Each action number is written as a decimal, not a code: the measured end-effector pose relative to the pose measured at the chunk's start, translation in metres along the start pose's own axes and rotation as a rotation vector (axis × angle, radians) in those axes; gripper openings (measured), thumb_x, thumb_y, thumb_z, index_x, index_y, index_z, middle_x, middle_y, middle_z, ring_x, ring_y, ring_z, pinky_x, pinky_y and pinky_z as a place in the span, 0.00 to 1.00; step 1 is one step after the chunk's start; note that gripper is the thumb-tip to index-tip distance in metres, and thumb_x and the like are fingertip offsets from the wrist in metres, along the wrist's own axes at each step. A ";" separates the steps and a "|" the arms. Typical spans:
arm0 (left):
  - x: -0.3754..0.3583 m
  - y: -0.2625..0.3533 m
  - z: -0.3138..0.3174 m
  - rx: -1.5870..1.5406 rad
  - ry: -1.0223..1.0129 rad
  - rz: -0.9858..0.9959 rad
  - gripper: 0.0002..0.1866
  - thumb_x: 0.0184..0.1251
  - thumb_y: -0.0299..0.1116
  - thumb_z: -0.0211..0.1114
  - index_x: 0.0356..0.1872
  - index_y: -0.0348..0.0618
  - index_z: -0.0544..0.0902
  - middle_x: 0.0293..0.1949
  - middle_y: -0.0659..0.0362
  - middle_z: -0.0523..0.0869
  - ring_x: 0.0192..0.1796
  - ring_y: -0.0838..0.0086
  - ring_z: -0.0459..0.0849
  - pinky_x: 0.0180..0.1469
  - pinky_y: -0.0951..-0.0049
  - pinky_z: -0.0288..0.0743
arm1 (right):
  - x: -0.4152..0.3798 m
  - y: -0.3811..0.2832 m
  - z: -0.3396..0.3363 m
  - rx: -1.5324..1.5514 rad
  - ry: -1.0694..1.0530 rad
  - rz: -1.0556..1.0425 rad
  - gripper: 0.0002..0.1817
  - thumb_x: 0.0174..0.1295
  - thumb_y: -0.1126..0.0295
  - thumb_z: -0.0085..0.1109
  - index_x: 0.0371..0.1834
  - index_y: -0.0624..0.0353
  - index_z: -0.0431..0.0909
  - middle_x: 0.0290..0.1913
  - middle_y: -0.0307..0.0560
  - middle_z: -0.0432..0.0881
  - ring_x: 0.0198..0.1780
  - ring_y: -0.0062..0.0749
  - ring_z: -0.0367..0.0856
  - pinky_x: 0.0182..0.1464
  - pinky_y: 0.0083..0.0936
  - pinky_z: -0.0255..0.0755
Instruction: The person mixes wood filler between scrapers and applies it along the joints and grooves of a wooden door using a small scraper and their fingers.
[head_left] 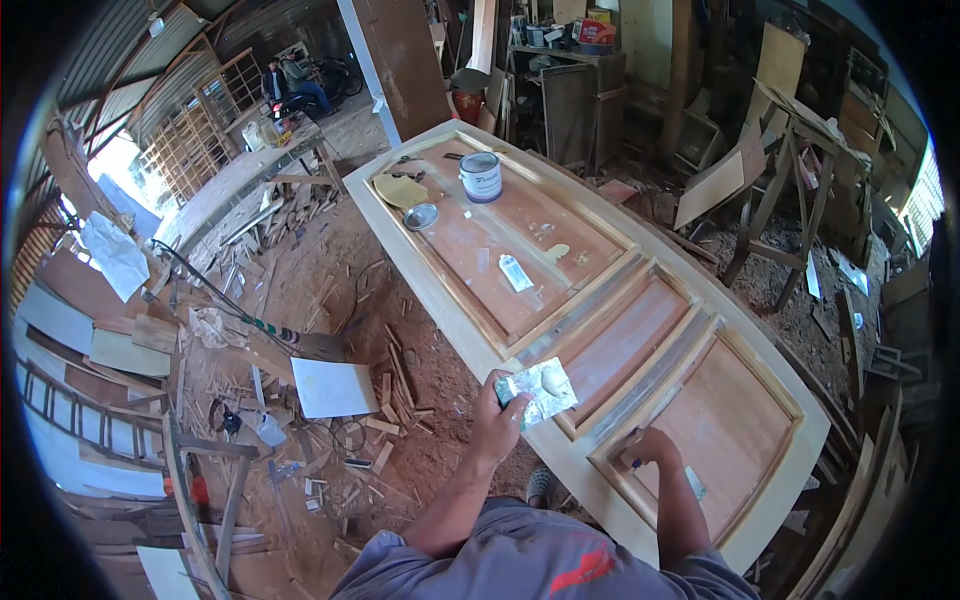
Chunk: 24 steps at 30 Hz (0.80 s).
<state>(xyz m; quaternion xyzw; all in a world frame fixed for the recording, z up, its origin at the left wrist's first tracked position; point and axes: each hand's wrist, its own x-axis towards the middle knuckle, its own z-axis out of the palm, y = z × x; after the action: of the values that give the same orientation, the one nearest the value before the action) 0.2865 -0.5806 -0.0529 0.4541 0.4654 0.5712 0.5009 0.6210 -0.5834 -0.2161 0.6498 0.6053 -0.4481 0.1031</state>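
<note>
A wooden panelled door (750, 390) lies flat in front of me. My left hand (494, 422) grips a small flat putty board (541, 390), smeared with pale filler, over the door's near edge. Low over the lower panel, by its left moulding, my right hand (652, 448) is closed around something with a small dark part showing; the rest is hidden by the fingers. A little pale rectangular piece (695, 483) lies on the panel just right of that wrist. Farther up the door stand an open paint can (481, 180) and a white tube (515, 272) on its side.
A round metal lid (420, 216) and a yellowish sheet (402, 190) lie at the door's far end. Wood scraps and a white board (334, 388) litter the dirt floor at left. A wooden trestle (790, 200) stands at right. Two people sit near motorbikes far back.
</note>
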 end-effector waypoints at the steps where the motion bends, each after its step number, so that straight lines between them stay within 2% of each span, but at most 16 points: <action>1: 0.003 0.000 -0.001 0.021 -0.011 0.006 0.09 0.67 0.23 0.65 0.45 0.39 0.74 0.37 0.63 0.80 0.37 0.84 0.75 0.38 0.77 0.74 | 0.007 0.010 -0.008 0.079 0.049 0.021 0.25 0.48 0.59 0.69 0.50 0.60 0.88 0.46 0.56 0.91 0.39 0.40 0.91 0.42 0.34 0.83; 2: 0.007 0.001 -0.002 0.015 -0.023 -0.007 0.09 0.67 0.23 0.64 0.45 0.40 0.74 0.38 0.63 0.80 0.38 0.84 0.75 0.40 0.77 0.74 | 0.015 0.023 -0.014 0.159 0.094 0.043 0.28 0.48 0.58 0.69 0.53 0.61 0.87 0.45 0.57 0.91 0.37 0.41 0.91 0.42 0.36 0.83; 5: 0.017 0.000 -0.006 -0.019 -0.050 -0.032 0.10 0.67 0.22 0.63 0.46 0.40 0.74 0.39 0.62 0.80 0.40 0.83 0.76 0.45 0.76 0.75 | 0.056 0.064 -0.009 0.228 0.454 0.132 0.47 0.40 0.52 0.76 0.66 0.67 0.76 0.52 0.61 0.88 0.44 0.44 0.91 0.43 0.36 0.84; 7: 0.021 -0.003 -0.009 -0.077 -0.065 -0.041 0.12 0.68 0.24 0.65 0.49 0.38 0.75 0.41 0.61 0.81 0.43 0.81 0.78 0.46 0.76 0.76 | 0.070 0.078 -0.003 0.105 0.430 -0.117 0.56 0.35 0.46 0.80 0.71 0.64 0.72 0.59 0.60 0.85 0.53 0.48 0.88 0.55 0.38 0.81; 8: 0.022 -0.001 -0.011 0.018 -0.045 0.026 0.13 0.68 0.25 0.65 0.50 0.38 0.75 0.43 0.60 0.81 0.44 0.80 0.79 0.48 0.74 0.77 | 0.071 0.091 0.006 0.050 0.413 -0.215 0.61 0.33 0.44 0.82 0.74 0.63 0.69 0.62 0.59 0.84 0.58 0.50 0.86 0.61 0.38 0.80; 9: 0.023 0.004 -0.013 0.104 -0.043 0.080 0.14 0.69 0.26 0.65 0.52 0.38 0.75 0.44 0.59 0.82 0.46 0.78 0.79 0.51 0.72 0.77 | 0.051 0.062 0.001 0.086 0.256 -0.105 0.60 0.33 0.44 0.83 0.72 0.65 0.71 0.59 0.59 0.86 0.51 0.48 0.88 0.53 0.38 0.84; 10: 0.024 0.005 -0.013 0.077 -0.003 0.015 0.14 0.69 0.26 0.65 0.52 0.38 0.75 0.45 0.58 0.82 0.46 0.77 0.80 0.52 0.71 0.78 | 0.026 0.027 -0.006 0.104 0.101 0.011 0.59 0.33 0.44 0.83 0.71 0.68 0.72 0.55 0.59 0.87 0.45 0.46 0.90 0.44 0.38 0.88; 11: 0.023 0.005 -0.011 0.055 0.029 -0.063 0.14 0.69 0.26 0.65 0.53 0.38 0.75 0.46 0.57 0.82 0.46 0.76 0.80 0.52 0.69 0.78 | 0.037 0.038 0.004 0.177 -0.008 0.057 0.53 0.38 0.48 0.80 0.69 0.69 0.73 0.48 0.59 0.88 0.42 0.46 0.91 0.40 0.38 0.88; 12: 0.024 0.011 -0.008 0.013 0.006 -0.031 0.13 0.69 0.25 0.64 0.52 0.38 0.75 0.45 0.57 0.81 0.46 0.76 0.80 0.52 0.69 0.79 | 0.047 0.049 0.015 0.243 -0.115 0.111 0.47 0.44 0.52 0.76 0.66 0.71 0.75 0.42 0.58 0.90 0.38 0.45 0.91 0.35 0.38 0.88; 14: 0.026 -0.002 -0.010 -0.042 0.016 -0.021 0.12 0.69 0.24 0.63 0.51 0.38 0.75 0.44 0.58 0.80 0.45 0.77 0.79 0.52 0.71 0.77 | 0.009 0.014 0.025 -0.163 0.160 0.139 0.42 0.47 0.55 0.68 0.67 0.66 0.75 0.44 0.60 0.90 0.38 0.46 0.91 0.37 0.41 0.85; 15: 0.028 -0.001 -0.012 -0.109 -0.047 -0.042 0.12 0.69 0.23 0.62 0.50 0.38 0.74 0.44 0.58 0.80 0.45 0.77 0.78 0.52 0.72 0.76 | 0.008 0.029 0.033 -0.136 0.149 0.121 0.42 0.47 0.56 0.69 0.67 0.66 0.75 0.44 0.60 0.90 0.37 0.46 0.91 0.37 0.40 0.85; 17: 0.032 -0.007 -0.013 -0.103 -0.042 -0.066 0.11 0.69 0.23 0.61 0.50 0.38 0.74 0.43 0.59 0.80 0.45 0.78 0.77 0.52 0.73 0.75 | 0.029 0.049 0.033 -0.111 0.152 0.035 0.42 0.47 0.58 0.69 0.67 0.66 0.75 0.44 0.60 0.90 0.37 0.47 0.91 0.38 0.39 0.84; 20: 0.032 -0.012 -0.015 -0.076 -0.024 -0.089 0.10 0.69 0.23 0.60 0.49 0.37 0.74 0.42 0.60 0.79 0.43 0.79 0.76 0.51 0.74 0.73 | -0.001 0.025 -0.026 0.271 0.111 0.032 0.43 0.46 0.60 0.70 0.70 0.66 0.73 0.43 0.62 0.89 0.38 0.49 0.91 0.40 0.38 0.84; 23: 0.035 -0.014 -0.009 -0.047 -0.040 -0.100 0.10 0.69 0.24 0.60 0.49 0.38 0.74 0.41 0.60 0.79 0.43 0.79 0.76 0.50 0.75 0.73 | 0.030 0.041 -0.039 0.260 0.381 0.215 0.45 0.45 0.61 0.72 0.71 0.66 0.72 0.42 0.63 0.89 0.38 0.49 0.90 0.41 0.37 0.84; 24: 0.035 -0.014 -0.007 -0.028 -0.046 -0.100 0.10 0.69 0.24 0.60 0.48 0.38 0.74 0.41 0.60 0.79 0.43 0.79 0.76 0.50 0.75 0.73 | 0.039 0.047 -0.040 0.185 0.373 0.238 0.45 0.45 0.60 0.71 0.71 0.66 0.72 0.42 0.63 0.89 0.39 0.50 0.90 0.42 0.37 0.84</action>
<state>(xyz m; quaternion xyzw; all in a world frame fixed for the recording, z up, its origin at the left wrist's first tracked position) 0.2786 -0.5450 -0.0661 0.4363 0.4678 0.5414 0.5456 0.6751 -0.5406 -0.2395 0.7947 0.4892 -0.3588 -0.0184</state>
